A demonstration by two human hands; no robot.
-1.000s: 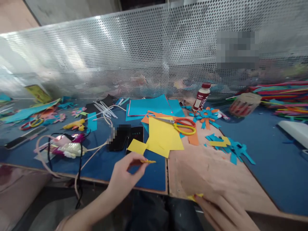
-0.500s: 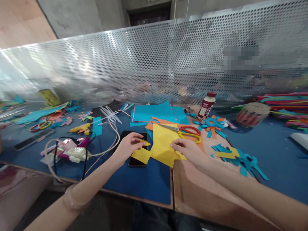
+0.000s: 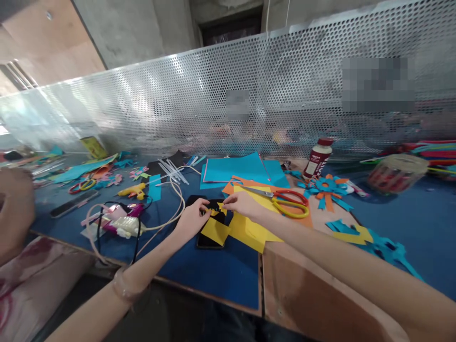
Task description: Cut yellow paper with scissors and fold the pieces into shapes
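Between my two hands is a small cut piece of yellow paper point(image 3: 214, 212), its outline partly covered by fingers. My left hand point(image 3: 192, 217) pinches its left side, and the fingertips of my right hand point(image 3: 242, 204) close on its right side. Just below, a yellow paper scrap point(image 3: 215, 232) lies over a black phone point(image 3: 211, 243). To the right, partly under my right forearm, is a larger yellow paper sheet point(image 3: 253, 233). Scissors point(image 3: 291, 203) with red and yellow handles rest on that sheet and on orange paper point(image 3: 238, 182).
Blue sheets point(image 3: 235, 167) lie behind my hands. On the left are a yellow glue gun point(image 3: 132, 191), looped cables and another person's arm point(image 3: 16, 213). At right stand a bottle point(image 3: 318, 159) and a jar point(image 3: 397, 175), near blue-orange paper flowers point(image 3: 328, 187).
My right hand has left the larger yellow sheet and moved left to the small yellow piece in my left hand. The view has shifted, and another person's arm has appeared at left.
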